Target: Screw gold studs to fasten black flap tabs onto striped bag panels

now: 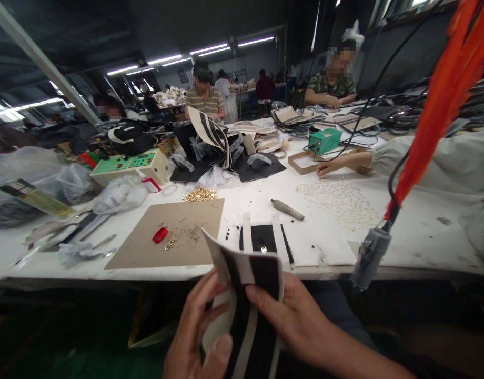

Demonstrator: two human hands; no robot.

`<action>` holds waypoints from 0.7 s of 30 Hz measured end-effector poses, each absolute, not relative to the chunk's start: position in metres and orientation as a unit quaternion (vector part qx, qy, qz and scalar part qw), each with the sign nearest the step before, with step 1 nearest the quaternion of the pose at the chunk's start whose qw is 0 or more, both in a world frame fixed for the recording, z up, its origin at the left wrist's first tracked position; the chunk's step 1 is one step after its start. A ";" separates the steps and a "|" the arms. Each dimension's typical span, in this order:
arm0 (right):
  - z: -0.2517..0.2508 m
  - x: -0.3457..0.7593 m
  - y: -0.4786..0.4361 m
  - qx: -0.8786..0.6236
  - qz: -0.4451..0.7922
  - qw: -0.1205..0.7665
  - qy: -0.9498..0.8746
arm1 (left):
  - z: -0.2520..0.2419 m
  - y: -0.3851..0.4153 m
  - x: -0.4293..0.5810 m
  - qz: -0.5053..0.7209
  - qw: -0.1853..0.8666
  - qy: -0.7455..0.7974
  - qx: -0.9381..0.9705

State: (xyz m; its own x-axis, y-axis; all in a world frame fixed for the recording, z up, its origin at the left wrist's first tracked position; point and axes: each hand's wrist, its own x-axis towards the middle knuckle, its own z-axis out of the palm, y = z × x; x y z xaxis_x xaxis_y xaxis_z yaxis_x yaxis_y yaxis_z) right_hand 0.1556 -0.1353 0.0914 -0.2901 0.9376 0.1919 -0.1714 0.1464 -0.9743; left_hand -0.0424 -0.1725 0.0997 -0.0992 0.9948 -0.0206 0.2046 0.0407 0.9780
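Between my hands, in front of the table edge, is a bent black-and-white striped panel [260, 337], leather-like. My left hand [194, 329] is wrapped around its left side, with the fingers on the pale inner face and the thumb low in front. My right hand [299, 318] grips the right edge, thumb pressed on the striped front. Just beyond, a black piece with two white straps [258, 237] lies flat on the table, partly hidden by the panel. A gold metal fitting [264, 249] shows on it.
A brown board [139, 239] carries a red object [160, 235] and gold rings [170, 244]. Gold hardware [200, 195] is heaped behind. A grey wrapped tool [287, 209] lies right of centre. A grey connector [371, 258] hangs at right. A co-worker's hand [332, 164] rests near small scattered pieces [344, 202].
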 end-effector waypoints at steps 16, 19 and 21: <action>0.045 0.205 -0.122 -0.411 0.764 0.358 -0.345 | 0.035 -0.090 -0.007 0.344 0.770 0.438 0.311; 0.042 0.211 -0.117 -0.468 0.697 0.313 -0.446 | 0.025 -0.093 -0.003 0.336 0.732 0.475 0.356; 0.040 0.210 -0.112 -0.520 0.620 0.300 -0.505 | 0.021 -0.091 0.000 0.316 0.702 0.487 0.411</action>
